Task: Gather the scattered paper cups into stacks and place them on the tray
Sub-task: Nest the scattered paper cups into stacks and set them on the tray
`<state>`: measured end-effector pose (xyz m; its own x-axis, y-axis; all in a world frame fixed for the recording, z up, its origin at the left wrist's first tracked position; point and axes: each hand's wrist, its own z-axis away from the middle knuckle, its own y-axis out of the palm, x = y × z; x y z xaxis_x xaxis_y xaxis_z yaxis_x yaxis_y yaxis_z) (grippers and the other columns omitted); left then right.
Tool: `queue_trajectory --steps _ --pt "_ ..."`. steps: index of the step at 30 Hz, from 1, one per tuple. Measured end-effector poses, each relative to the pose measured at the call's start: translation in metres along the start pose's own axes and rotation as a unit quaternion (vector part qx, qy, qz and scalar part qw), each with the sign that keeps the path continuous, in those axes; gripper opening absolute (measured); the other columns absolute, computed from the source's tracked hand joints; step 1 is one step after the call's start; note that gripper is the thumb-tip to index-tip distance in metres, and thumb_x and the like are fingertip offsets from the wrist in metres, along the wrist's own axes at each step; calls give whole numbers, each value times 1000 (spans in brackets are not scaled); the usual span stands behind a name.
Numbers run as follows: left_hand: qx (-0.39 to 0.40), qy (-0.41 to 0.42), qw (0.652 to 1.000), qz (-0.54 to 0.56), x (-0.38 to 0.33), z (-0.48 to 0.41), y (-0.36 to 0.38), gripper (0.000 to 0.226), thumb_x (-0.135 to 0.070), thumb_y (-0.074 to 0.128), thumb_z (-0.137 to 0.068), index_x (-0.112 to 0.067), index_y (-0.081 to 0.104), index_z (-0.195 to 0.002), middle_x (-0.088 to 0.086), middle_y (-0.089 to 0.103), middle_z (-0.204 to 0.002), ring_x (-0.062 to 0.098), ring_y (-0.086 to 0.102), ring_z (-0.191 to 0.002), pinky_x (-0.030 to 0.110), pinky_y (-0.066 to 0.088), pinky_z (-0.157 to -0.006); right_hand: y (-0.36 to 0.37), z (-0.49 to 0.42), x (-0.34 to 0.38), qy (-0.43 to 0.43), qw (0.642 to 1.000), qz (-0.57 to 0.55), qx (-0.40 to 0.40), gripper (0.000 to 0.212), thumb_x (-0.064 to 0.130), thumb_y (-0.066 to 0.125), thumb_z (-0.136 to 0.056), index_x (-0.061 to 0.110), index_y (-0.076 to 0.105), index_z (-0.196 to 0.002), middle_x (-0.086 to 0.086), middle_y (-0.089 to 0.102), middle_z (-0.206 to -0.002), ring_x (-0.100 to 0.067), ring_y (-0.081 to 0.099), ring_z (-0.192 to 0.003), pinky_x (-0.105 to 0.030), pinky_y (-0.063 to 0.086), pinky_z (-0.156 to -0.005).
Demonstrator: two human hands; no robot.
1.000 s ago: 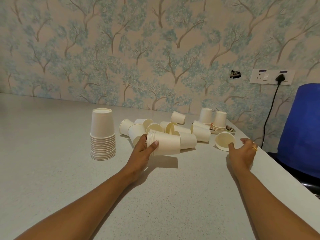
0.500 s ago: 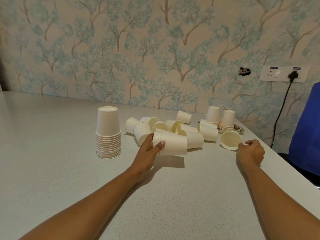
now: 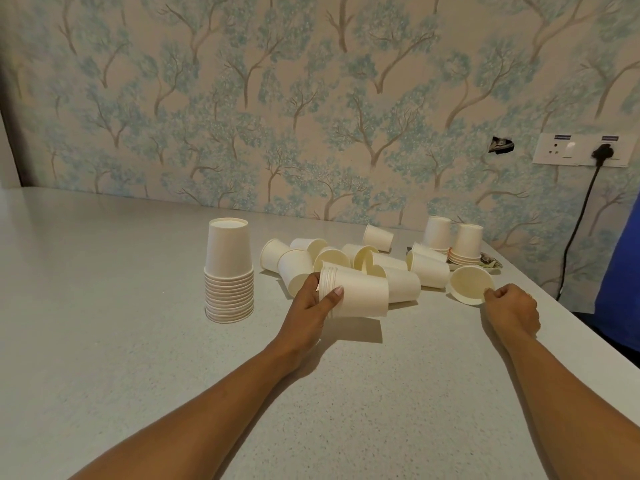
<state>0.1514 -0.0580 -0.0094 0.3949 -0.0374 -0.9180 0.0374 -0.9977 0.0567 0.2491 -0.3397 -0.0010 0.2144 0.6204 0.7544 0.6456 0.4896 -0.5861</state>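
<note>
Head view: on the grey table [image 3: 104, 323] the left hand [image 3: 311, 306] grips a sideways stack of nested cups [image 3: 360, 294], thumb across its rims and fingers curled behind. To the right, the right hand [image 3: 512, 308] pinches the near rim of 1 lone cup [image 3: 467, 282] lying on its side, mouth toward the camera. Loose cups [image 3: 429, 270] lie scattered just beyond both hands. An upside-down stack [image 3: 228, 268] stands at the left. At the far right, 2 short upside-down stacks [image 3: 467, 242] stand on a patterned tray [image 3: 491, 263], mostly hidden under them.
</note>
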Motion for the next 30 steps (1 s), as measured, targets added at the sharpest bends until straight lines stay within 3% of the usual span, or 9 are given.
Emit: queue_trajectory --steps 3,8,13,18,23,30 --pt "2 1 1000 -1 -1 0 0 18 -22 47 -93 -38 45 -99 -19 52 -103 2 51 -96 6 49 -64 -1 2 -3 -3 1000 -15 -7 28 20 55 -91 -3 62 -107 -25 61 -108 -40 55 -99 -43 44 -82" --pt "-5 0 1000 -6 -2 0 0 22 -21 47 -93 -36 42 -108 -18 52 -104 3 51 -97 14 47 -70 -3 9 -6 -56 998 -6 -9 21 23 62 -86 1 64 -88 -21 64 -91 -29 49 -77 -38 42 -72" --pt "-11 -3 1000 -17 -3 1 0 26 -21 46 -93 -28 41 -117 -9 51 -110 9 49 -101 15 46 -75 -8 31 -5 -179 980 81 -26 26 28 62 -83 8 57 -68 -10 57 -68 -24 51 -63 -30 37 -59" --pt "-10 -7 1000 -21 -6 2 -1 31 -21 46 -94 -23 41 -124 -3 50 -117 15 48 -108 20 45 -83 -17 60 -3 -256 957 133 -21 30 32 60 -83 13 49 -63 -5 53 -64 -21 49 -59 -26 31 -55" --pt "-12 -5 1000 -24 -6 2 -2 28 -20 45 -94 -24 41 -121 -3 51 -117 16 48 -108 18 45 -79 -26 88 1 -285 954 91 -8 32 36 63 -80 18 50 -57 6 43 -51 -11 40 -49 -18 22 -48" --pt "-15 -17 999 -35 -6 0 0 31 -20 46 -94 -25 39 -123 -2 48 -119 16 47 -110 26 42 -88 -23 111 12 -327 943 -26 48 31 36 64 -82 12 64 -63 3 58 -58 -11 50 -53 -19 36 -50"
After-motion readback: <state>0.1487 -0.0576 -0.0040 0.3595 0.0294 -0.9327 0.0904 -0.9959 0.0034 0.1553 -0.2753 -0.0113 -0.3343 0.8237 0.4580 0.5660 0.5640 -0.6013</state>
